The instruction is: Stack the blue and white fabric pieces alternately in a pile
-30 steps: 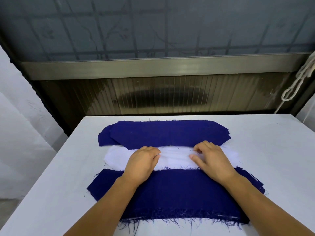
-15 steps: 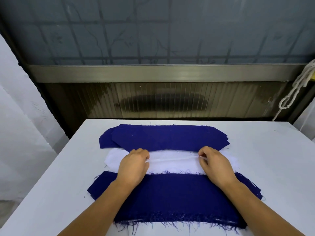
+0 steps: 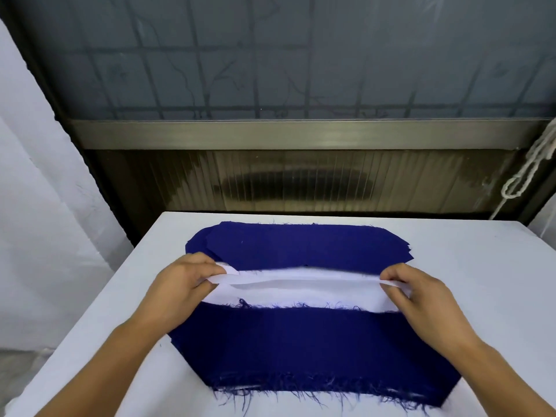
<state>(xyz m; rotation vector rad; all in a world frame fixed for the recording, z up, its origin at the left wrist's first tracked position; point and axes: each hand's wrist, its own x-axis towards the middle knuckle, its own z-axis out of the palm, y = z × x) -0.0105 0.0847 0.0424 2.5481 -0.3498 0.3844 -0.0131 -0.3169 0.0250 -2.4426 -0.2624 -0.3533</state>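
A frayed blue fabric piece (image 3: 313, 347) tops the near pile on the white table (image 3: 481, 281). Behind it lies a strip of white fabric pieces (image 3: 301, 296), and beyond that a stack of blue pieces (image 3: 301, 245). My left hand (image 3: 183, 284) pinches the left end of the top white piece (image 3: 301, 276) and my right hand (image 3: 421, 299) pinches its right end. The far edge of that white piece is lifted slightly off the white stack between my hands.
The table's far edge meets a dark ribbed wall panel (image 3: 301, 182) under a metal ledge (image 3: 301, 133). A white cord (image 3: 529, 167) hangs at the right. White cloth (image 3: 36, 206) hangs left of the table.
My hands moved apart from the middle of the white strip to its two ends. They now pinch the top white piece and its far edge has risen off the stack.
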